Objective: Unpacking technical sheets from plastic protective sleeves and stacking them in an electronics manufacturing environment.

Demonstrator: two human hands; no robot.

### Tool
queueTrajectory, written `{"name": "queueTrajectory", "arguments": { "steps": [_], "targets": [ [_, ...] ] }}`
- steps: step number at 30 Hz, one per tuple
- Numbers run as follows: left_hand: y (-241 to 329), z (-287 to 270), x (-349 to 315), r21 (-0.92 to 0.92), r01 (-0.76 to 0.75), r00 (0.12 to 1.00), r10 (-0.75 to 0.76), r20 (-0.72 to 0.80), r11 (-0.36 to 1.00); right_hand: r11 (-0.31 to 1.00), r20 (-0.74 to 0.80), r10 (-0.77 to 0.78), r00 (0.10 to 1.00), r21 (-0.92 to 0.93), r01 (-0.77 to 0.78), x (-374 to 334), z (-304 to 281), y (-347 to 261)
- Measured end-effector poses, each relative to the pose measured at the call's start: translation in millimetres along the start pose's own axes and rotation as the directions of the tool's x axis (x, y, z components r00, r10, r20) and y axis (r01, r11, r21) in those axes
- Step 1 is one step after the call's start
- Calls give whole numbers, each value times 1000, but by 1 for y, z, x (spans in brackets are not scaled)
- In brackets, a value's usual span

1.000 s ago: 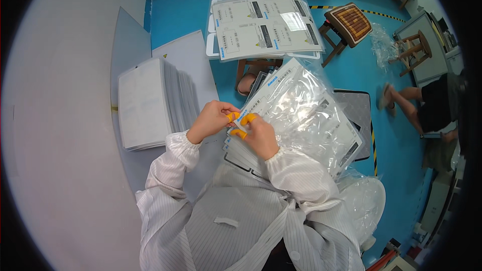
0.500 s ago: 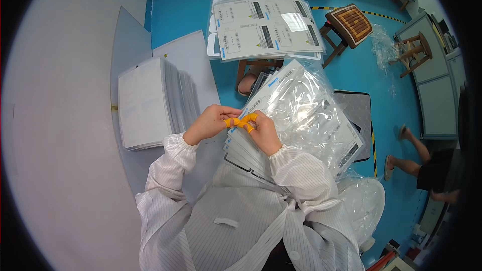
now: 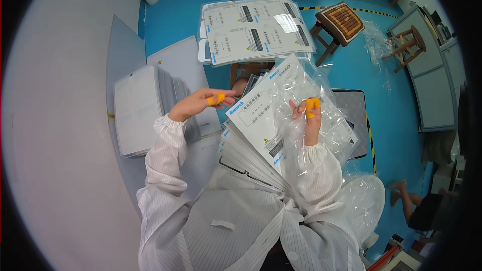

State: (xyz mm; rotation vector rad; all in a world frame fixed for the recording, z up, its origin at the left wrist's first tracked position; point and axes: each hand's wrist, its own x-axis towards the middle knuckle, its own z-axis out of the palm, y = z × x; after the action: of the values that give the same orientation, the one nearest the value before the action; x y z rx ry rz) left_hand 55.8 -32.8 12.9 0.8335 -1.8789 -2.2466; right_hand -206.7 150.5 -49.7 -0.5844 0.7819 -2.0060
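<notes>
My left hand point(image 3: 203, 101) hovers at the left corner of a white printed panel point(image 3: 253, 110), fingers stretched out and holding nothing. Orange finger covers wrap fingers on both hands. Over the panel's right part, my right hand point(image 3: 311, 120) is closed, its fingers curled on crumpled clear plastic film point(image 3: 288, 133). That film drapes from the hand across the panel, whose left part lies bare. Below the panel, a fanned stack of similar sheets point(image 3: 241, 158) rests by my lap. The exact pinch point on the film is hard to make out.
A stack of white sheets point(image 3: 138, 110) stands on the grey board at left. More printed panels point(image 3: 256, 35) lie on a stool ahead. A stool with a woven cushion point(image 3: 340, 22), a small wooden stool point(image 3: 409, 47) and loose plastic point(image 3: 376, 45) are at right, where another person's legs point(image 3: 409, 200) show.
My hands, together at the panel's left corner before, have parted. My right hand has moved right with the film, uncovering the panel's left part. My left hand has drawn slightly left and up.
</notes>
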Motion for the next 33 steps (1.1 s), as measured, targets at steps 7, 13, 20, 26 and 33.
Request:
{"name": "queueTrajectory", "arguments": {
  "steps": [7,13,20,26,33],
  "targets": [
    [17,46,61,421,-130,990,140,8,898,983,-30,39,999,-176,-44,-6,9,1],
    [0,13,79,398,-81,972,160,-171,914,716,-325,-363,873,-697,38,-11,-120,-123],
    [-1,-86,120,12,-161,806,138,-576,987,779,-629,-621,467,-429,458,-182,-289,-382],
    [-14,-133,157,-91,-343,603,145,-784,935,697,-426,-710,560,-535,478,-199,-198,-384],
    [-24,-128,144,492,161,393,401,-827,856,696,47,-393,919,-638,330,-146,-97,-363]
  ]
}}
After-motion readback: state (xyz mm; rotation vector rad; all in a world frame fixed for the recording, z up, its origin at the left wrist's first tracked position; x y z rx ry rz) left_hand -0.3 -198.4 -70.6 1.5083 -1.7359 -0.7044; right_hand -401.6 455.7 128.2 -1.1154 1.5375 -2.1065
